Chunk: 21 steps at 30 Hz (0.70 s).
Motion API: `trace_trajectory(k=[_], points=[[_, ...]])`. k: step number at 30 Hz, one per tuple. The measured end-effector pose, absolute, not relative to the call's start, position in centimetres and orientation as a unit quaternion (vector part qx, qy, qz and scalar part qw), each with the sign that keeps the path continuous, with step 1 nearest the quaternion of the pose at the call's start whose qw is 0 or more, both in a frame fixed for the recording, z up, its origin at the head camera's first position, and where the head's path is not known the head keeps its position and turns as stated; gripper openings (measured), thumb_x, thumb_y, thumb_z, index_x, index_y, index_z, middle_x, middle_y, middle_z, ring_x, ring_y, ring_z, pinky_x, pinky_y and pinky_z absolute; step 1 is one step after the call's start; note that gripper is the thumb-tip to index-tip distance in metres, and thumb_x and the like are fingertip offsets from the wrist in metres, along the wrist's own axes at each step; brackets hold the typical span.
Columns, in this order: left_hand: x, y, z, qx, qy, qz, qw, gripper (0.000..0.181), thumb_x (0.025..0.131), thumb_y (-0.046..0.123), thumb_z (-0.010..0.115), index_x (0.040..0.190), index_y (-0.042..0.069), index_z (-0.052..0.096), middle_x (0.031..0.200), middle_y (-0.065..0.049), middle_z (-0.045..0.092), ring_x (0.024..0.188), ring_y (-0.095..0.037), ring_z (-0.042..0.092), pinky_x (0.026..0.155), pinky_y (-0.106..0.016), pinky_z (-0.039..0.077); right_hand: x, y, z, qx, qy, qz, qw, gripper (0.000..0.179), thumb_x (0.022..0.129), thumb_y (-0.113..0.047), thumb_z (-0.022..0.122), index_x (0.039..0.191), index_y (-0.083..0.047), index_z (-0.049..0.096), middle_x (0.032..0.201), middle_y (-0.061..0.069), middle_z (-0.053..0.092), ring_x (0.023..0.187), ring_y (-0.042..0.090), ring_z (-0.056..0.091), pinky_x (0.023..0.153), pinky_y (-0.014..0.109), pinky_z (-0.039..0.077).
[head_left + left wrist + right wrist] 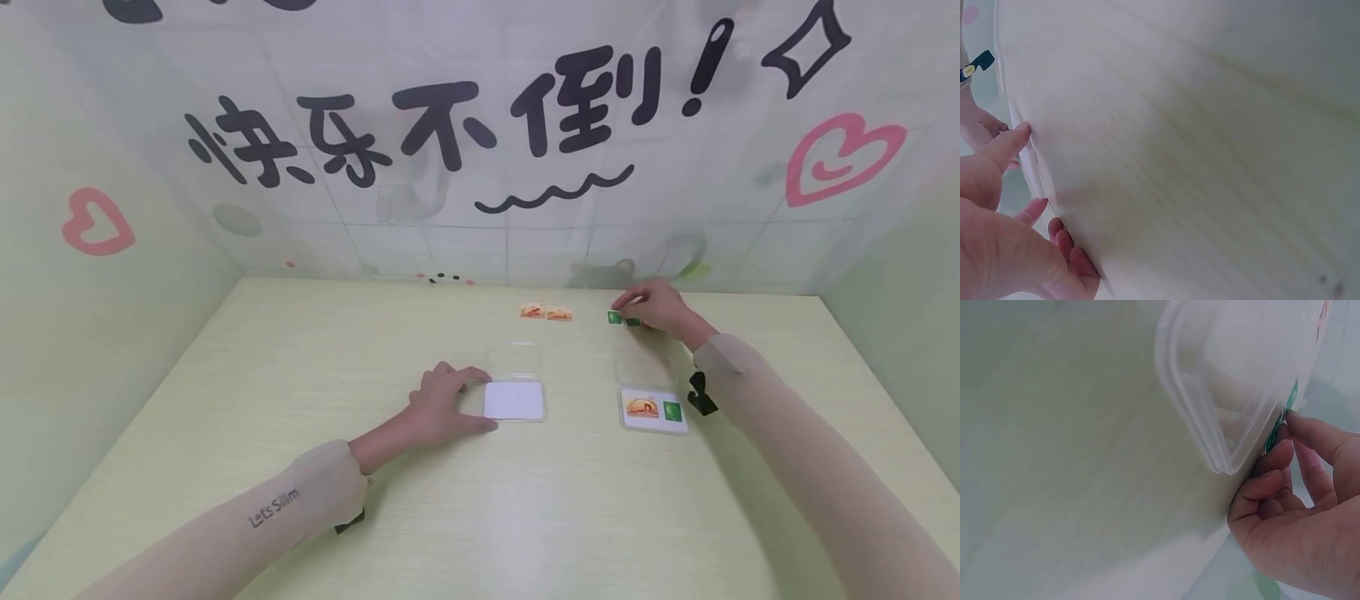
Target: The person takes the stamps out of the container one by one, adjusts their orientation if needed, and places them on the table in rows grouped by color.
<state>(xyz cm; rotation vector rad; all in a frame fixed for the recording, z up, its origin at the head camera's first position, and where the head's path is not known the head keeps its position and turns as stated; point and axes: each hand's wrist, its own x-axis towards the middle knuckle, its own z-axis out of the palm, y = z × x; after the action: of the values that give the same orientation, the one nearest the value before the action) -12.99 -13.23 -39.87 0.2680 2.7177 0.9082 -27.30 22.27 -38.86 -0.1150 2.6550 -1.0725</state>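
Observation:
My left hand (441,408) holds a clear plastic case with a white card (514,401) in it, thumb at the near edge and forefinger at the far left corner. Its transparent lid (513,360) lies folded back behind it. At the back right, my right hand (656,306) pinches a small green stamp-like picture (1272,439), its fingertips partly covering it. Beside that, to the left, lies another green stamp (614,317). In the left wrist view, the left thumb and fingers (1007,147) reach along the case's edge.
Two orange stamps (558,314) lie side by side near the back edge. A second open case (651,425), holding one orange and one green stamp on white, sits in front of my right arm. A printed curtain (450,242) hangs behind the table (337,333).

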Motion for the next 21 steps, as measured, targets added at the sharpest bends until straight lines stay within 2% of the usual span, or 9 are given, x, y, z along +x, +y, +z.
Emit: trace_trajectory(k=[12, 21], points=[[-12.82, -13.02, -39.49, 0.085, 0.937, 0.309, 0.138, 0.064, 0.081, 0.028, 0.093, 0.138, 0.018, 0.066, 0.112, -0.009, 0.053, 0.105, -0.028, 0.044, 0.085, -0.047, 0.038, -26.98, 22.29, -38.63, -0.045, 0.916, -0.375, 0.138, 0.028, 0.103, -0.007, 0.062, 0.125, 0.008, 0.07, 0.124, 0.024, 0.064, 0.079, 0.016, 0.054, 0.069, 0.028, 0.047], [-13.12, -13.1, -39.05, 0.078, 0.927, 0.338, 0.142, 0.066, 0.081, 0.026, 0.094, 0.139, 0.014, 0.065, 0.115, -0.015, 0.056, 0.106, -0.03, 0.046, 0.08, -0.036, 0.041, -26.88, 22.07, -38.05, -0.032, 0.917, -0.371, 0.144, 0.03, 0.104, -0.012, 0.064, 0.127, 0.006, 0.07, 0.121, 0.021, 0.064, 0.082, 0.018, 0.054, 0.071, 0.03, 0.047]])
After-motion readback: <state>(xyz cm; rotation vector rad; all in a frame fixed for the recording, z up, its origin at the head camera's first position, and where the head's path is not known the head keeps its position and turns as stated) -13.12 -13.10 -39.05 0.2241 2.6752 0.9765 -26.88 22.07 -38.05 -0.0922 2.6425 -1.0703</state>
